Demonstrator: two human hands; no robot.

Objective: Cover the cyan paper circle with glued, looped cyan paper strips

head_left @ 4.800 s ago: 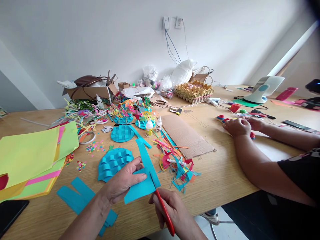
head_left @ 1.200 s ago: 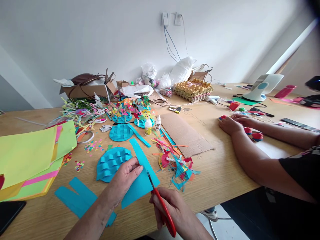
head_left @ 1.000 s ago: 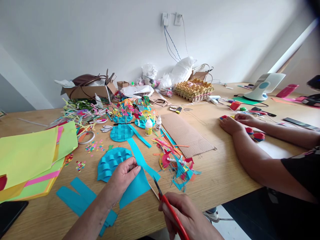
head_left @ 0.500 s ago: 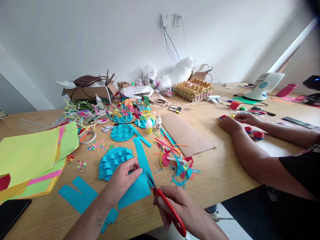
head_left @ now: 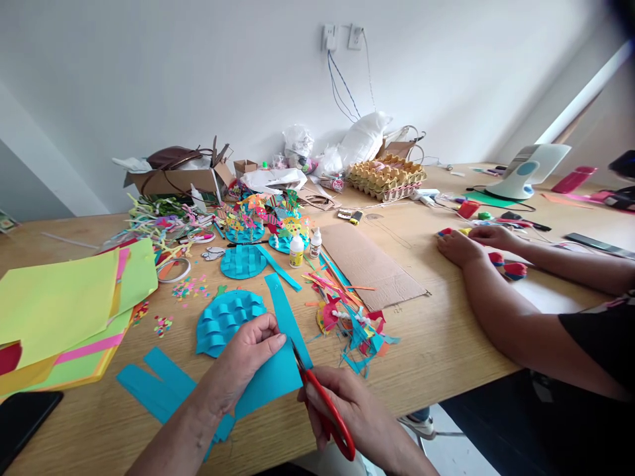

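Note:
My left hand [head_left: 243, 360] pinches a sheet of blue paper [head_left: 270, 383] near the table's front edge, thumb and fingers closed on its upper edge. A long strip of that paper [head_left: 284, 311] runs away from me. My right hand [head_left: 347, 413] grips red-handled scissors [head_left: 325, 406], whose blades sit in the blue paper just right of my left fingers. A blue woven paper disc [head_left: 225, 320] lies right behind my left hand.
Blue offcuts [head_left: 159, 390] lie at front left beside stacked yellow-green sheets [head_left: 64, 311]. Coloured scraps [head_left: 347, 317], two glue bottles [head_left: 302, 248], flat cardboard [head_left: 367, 264] and egg trays [head_left: 387, 177] fill the middle. Another person's hands [head_left: 471, 244] work at the right. A phone [head_left: 22, 420] lies front left.
The scissors pulled back out of the paper about a second ago, then came in again and now sit in the sheet, cutting alongside a new strip. My left hand kept its hold.

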